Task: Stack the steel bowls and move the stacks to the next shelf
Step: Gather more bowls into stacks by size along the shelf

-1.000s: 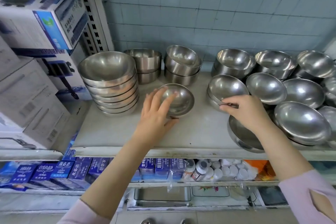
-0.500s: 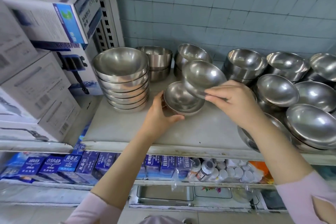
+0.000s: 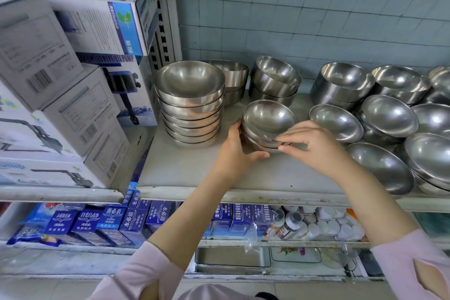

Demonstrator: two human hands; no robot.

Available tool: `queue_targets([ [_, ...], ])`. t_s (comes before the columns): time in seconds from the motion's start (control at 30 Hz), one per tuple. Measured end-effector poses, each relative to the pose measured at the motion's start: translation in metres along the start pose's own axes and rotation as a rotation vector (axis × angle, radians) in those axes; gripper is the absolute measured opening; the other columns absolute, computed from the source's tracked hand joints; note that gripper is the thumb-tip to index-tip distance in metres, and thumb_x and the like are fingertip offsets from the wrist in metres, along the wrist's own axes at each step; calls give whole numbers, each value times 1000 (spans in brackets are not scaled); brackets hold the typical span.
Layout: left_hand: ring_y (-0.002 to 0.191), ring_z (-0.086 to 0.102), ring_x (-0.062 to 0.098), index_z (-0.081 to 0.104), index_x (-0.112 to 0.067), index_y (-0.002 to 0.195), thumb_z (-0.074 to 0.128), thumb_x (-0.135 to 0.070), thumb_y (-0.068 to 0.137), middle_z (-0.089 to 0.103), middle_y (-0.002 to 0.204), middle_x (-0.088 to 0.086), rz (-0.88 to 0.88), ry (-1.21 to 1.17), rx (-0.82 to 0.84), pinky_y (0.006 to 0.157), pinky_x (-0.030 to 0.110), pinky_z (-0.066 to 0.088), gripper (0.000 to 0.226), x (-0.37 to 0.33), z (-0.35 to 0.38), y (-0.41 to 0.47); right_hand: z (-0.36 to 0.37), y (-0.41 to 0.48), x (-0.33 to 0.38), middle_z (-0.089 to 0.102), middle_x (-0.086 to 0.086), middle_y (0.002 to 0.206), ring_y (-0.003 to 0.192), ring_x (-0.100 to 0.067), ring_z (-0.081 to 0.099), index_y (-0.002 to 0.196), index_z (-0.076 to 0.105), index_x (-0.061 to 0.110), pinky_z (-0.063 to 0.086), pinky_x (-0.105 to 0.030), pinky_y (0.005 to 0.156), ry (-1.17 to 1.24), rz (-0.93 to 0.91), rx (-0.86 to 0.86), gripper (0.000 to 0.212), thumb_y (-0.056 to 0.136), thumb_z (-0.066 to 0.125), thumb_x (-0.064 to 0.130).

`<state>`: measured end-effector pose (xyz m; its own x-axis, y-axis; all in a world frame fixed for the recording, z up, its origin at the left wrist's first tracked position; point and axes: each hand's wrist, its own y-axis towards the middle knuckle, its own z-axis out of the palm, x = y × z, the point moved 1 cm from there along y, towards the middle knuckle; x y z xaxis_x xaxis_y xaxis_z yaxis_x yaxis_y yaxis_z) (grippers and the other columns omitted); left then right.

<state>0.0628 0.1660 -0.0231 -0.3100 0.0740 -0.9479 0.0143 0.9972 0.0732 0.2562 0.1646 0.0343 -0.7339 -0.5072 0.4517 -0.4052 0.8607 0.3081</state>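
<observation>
presently the left hand (image 3: pixel 237 152) has its grip closed around the left side of a small stack of steel bowls (image 3: pixel 266 125) standing on the shelf (image 3: pixel 185 168). right hand (image 3: pixel 314 146) pinches the near rim of the top bowl between thumb and fingertips. just left of it stands a taller bowl stack (image 3: pixel 191 102). loose bowls (image 3: pixel 387 117) crowd the shelf's right part. cardboard boxes (image 3: pixel 60 85) fill the neighbouring shelf to the left.

Bright, even daylight; soft glare on steel, bowed wide-angle edges.
</observation>
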Motion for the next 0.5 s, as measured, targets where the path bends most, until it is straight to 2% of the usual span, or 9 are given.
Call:
queue_targets([
  [0.1, 125, 50, 18, 27, -12, 145, 88, -22, 64, 51, 138, 6, 0, -11, 10, 104, 30, 41, 103, -1, -1, 0, -18, -7, -2, 65, 12, 119, 114, -13, 55, 121, 70, 22, 38, -29, 104, 35, 84, -91, 47, 78, 72, 42],
  [0.2, 125, 49, 16, 27, -14, 145, 87, -21, 65, 50, 138, 3, -3, -19, 14, 102, 24, 39, 101, -3, -1, 0, -45, -20, -19, 67, -2, 124, 114, -21, 58, 126, 67, 15, 41, -35, 101, -73, 320, -236, 48, 82, 76, 34],
  [0.3, 126, 49, 16, 26, -14, 146, 87, -20, 65, 49, 140, 3, -18, -37, 0, 107, 30, 39, 101, -3, -2, 0, -56, -33, -42, 71, -5, 120, 112, -27, 62, 123, 69, 18, 45, -41, 97, -232, 579, -86, 41, 85, 75, 33],
  [0.4, 127, 49, 17, 25, -12, 147, 87, -19, 65, 49, 141, 4, -36, -46, -9, 109, 35, 39, 104, -1, -2, 1, -52, -38, -51, 75, -2, 112, 107, -21, 65, 111, 75, 17, 47, -37, 97, -196, 576, -50, 27, 85, 77, 23],
  [0.5, 127, 49, 17, 25, -12, 146, 87, -19, 65, 49, 140, 5, -31, -36, -14, 109, 33, 38, 102, -2, -2, 1, -48, -33, -49, 76, -3, 103, 93, -16, 66, 104, 77, 14, 46, -29, 89, -131, 535, -91, 20, 84, 76, 13],
])
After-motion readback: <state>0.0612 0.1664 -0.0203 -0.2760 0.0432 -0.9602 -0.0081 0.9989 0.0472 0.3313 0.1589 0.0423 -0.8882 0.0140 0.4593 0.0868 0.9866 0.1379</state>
